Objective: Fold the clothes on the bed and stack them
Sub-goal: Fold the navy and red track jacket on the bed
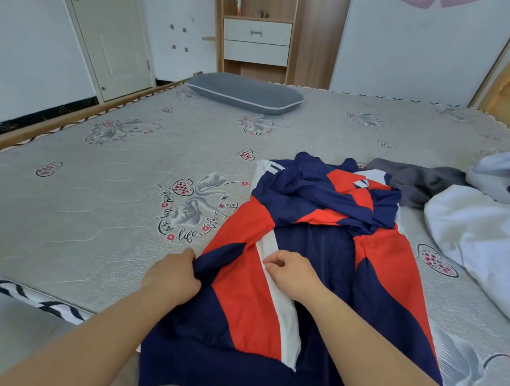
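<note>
A navy, red and white jacket point(318, 256) lies spread on the bed point(103, 213), occupying the 5 o'clock sector of the view, collar end away from the person, hem end hanging over the near edge of the mattress. The left hand point(172, 277) grips a bunched fold of navy fabric at the jacket's left edge, fingers curled round the cloth. The right hand point(289, 274) rests on the white front stripe, fingers curled and pinching it. At 2 o'clock from the jacket a dark grey garment point(421, 180) lies crumpled, touching its far right corner. At 3 o'clock a heap of white and pale clothing point(484, 224) sits near the bed's right side. A grey pillow point(245, 93) lies at 12 o'clock, well apart from the jacket.
</note>
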